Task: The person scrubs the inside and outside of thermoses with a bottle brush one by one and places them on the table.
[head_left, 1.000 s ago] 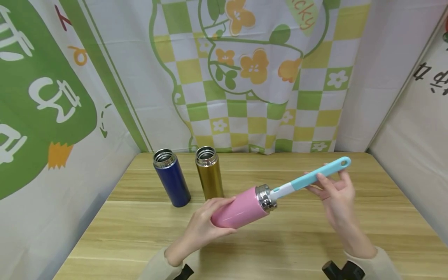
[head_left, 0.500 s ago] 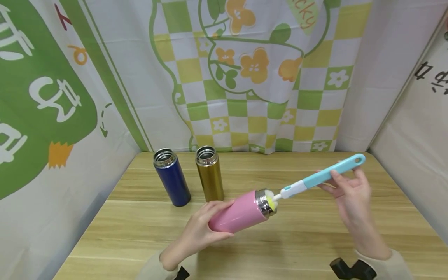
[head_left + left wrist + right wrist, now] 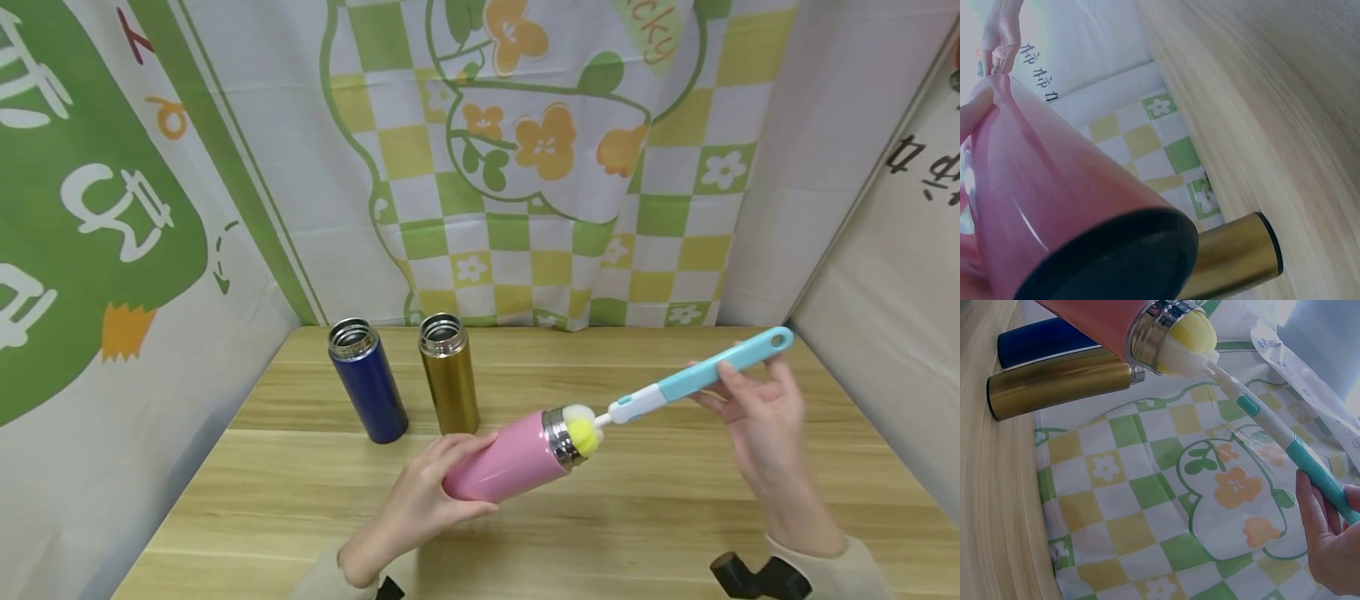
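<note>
My left hand (image 3: 423, 492) grips a pink thermos bottle (image 3: 510, 458) near its base, holding it tilted above the table with its metal mouth to the right. The black base of the bottle fills the lower part of the left wrist view. Between thumb and fingers, my right hand (image 3: 765, 421) pinches the blue handle of a bottle brush (image 3: 693, 379). Its yellow and white sponge head (image 3: 1194, 339) sits partly in the bottle's mouth and bulges out past the rim. How much of the sponge is inside cannot be seen.
Two lidless bottles stand upright behind the left hand, a blue bottle (image 3: 369, 392) and a gold bottle (image 3: 452, 383). The wooden table (image 3: 637, 517) lies below. A checkered curtain (image 3: 517, 250) hangs along its back edge.
My right hand has drawn the brush up and right, so its sponge head now shows at the mouth. The pink bottle has shifted slightly down and left in my left hand.
</note>
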Demonstrator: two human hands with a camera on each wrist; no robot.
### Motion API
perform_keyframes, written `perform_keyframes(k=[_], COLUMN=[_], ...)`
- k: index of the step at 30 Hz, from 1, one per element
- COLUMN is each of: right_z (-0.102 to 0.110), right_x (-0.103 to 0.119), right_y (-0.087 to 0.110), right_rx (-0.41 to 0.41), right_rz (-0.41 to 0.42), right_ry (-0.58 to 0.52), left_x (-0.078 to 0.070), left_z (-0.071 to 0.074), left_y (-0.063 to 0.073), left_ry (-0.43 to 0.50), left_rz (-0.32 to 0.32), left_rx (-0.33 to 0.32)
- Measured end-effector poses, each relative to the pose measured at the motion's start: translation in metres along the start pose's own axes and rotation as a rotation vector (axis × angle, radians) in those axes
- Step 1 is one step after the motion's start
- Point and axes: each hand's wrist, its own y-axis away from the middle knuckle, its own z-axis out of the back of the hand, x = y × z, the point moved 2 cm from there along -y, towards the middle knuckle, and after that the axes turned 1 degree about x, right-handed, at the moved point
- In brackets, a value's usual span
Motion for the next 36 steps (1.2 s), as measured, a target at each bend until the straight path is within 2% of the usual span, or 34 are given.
perform_keyframes(k=[10,17,24,26,31,33,36], right_z=[-0.005,-0.009,-0.014,-0.012,0.008,0.005,-0.015], right_x=[-0.009,-0.01,-0.016,-0.023,-0.055,-0.06,-0.055], right_y=[0.002,0.002,0.005,0.006,0.012,0.016,0.022], right_rx=[0.032,0.034,0.036,0.036,0.156,0.19,0.159], right_rz=[0.024,0.025,-0.005,-0.02,-0.039,-0.037,-0.053], right_ry=[0.011,0.007,0.066,0.116,0.175,0.189,0.24], left_x=[-0.002,-0.004,-0.004,-0.006,-0.012,-0.014,-0.014], left_z=[0.001,0.003,0.002,0.001,-0.002,-0.003,-0.005], left_y=[-0.001,-0.005,-0.007,-0.008,-0.015,-0.017,-0.017], left_ry=[-0.034,-0.017,-0.02,-0.016,0.024,0.033,0.027], left_rz=[0.008,0.025,-0.004,-0.004,-0.014,-0.025,-0.034], left_rx=[-0.047,-0.036,-0.058,-0.056,-0.043,-0.051,-0.071])
